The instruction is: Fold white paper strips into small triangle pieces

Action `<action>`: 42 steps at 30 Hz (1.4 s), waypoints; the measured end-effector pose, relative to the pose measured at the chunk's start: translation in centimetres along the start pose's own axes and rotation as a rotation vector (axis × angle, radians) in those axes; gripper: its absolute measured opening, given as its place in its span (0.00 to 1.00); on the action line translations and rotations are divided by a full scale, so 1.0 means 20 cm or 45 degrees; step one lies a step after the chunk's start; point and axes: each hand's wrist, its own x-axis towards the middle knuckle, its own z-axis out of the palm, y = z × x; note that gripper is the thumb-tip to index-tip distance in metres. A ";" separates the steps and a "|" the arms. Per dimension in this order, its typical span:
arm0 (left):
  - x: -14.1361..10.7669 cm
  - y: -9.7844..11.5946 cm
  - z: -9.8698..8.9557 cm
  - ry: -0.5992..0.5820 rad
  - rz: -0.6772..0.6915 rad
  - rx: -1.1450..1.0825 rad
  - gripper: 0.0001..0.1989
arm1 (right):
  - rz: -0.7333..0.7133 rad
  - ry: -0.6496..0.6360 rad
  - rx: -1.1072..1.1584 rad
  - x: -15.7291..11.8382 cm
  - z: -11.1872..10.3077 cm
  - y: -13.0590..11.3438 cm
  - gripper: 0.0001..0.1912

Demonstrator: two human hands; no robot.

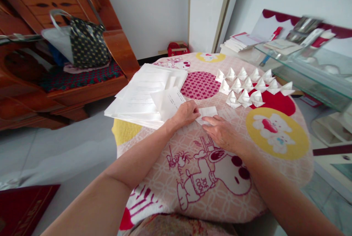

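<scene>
A small folded sheet of white paper lies on the patterned tablecloth between my two hands. My left hand grips its left edge with the fingers curled in. On the near side, my right hand rests with its fingertips on the paper's lower edge; those fingers are stretched out. Just beyond my left hand is a stack of white paper sheets, some printed with text. Several folded paper boats stand in rows at the right rear of the table.
To the right, a glass shelf carries metal bowls and other small items. A stack of papers sits behind the boats. At the left, a wooden bench holds a dark patterned bag.
</scene>
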 end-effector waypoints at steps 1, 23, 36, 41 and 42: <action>0.00 0.00 0.00 0.004 0.002 0.000 0.06 | -0.015 0.009 -0.015 0.00 0.00 0.00 0.15; -0.01 -0.09 -0.02 0.005 0.302 -0.183 0.22 | -0.084 -0.011 -0.049 0.03 -0.04 0.00 0.15; 0.00 -0.19 -0.10 0.069 0.352 -0.313 0.27 | -0.086 0.011 -0.048 0.04 -0.04 0.00 0.16; -0.01 -0.11 -0.07 0.001 0.327 -0.352 0.13 | -0.104 0.074 0.017 0.04 -0.01 0.03 0.11; -0.01 -0.10 -0.05 -0.043 0.319 -0.334 0.12 | -0.101 0.089 0.020 0.04 0.00 0.03 0.09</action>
